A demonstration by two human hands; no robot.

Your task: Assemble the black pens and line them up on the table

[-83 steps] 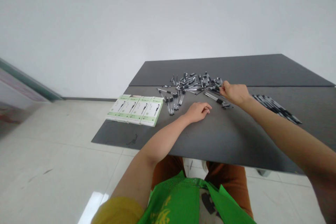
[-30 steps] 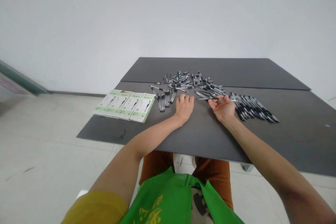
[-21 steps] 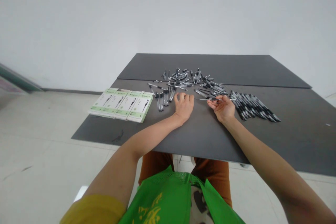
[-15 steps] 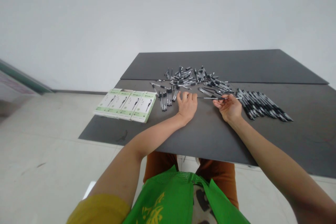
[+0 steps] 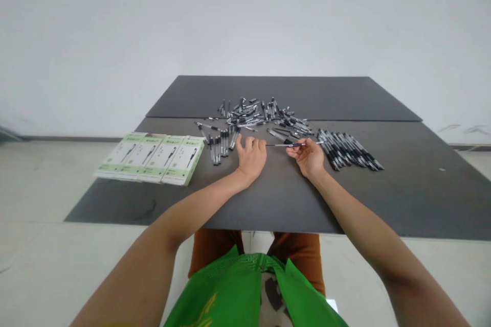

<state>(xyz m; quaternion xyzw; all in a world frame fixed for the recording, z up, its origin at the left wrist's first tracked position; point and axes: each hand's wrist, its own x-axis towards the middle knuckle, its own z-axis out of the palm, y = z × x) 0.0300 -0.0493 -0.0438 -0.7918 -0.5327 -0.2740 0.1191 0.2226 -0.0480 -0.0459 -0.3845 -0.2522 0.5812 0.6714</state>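
My right hand (image 5: 309, 158) is closed round a gel pen (image 5: 294, 145), held level just above the table. A thin dark refill-like rod (image 5: 271, 145) runs from the pen's left end to my left hand (image 5: 251, 157). The fingers of my left hand are curled closed at that rod's end, back of the hand upward; their tips are hidden. Just left of my left hand lie several pen caps (image 5: 218, 147) in a loose row. Beyond both hands is a scattered heap of clear and black pen parts (image 5: 249, 112). A neat row of pens (image 5: 349, 150) lies right of my right hand.
Several flat green-and-white pen boxes (image 5: 153, 157) lie side by side at the table's left. The dark grey table (image 5: 261, 204) has a seam across it and stands against a white wall (image 5: 245, 20). Its front edge is close to my lap.
The view has swung to the right, so everything sits further left in the picture. Both hands keep their hold on the pen and rod, with little visible change between them.
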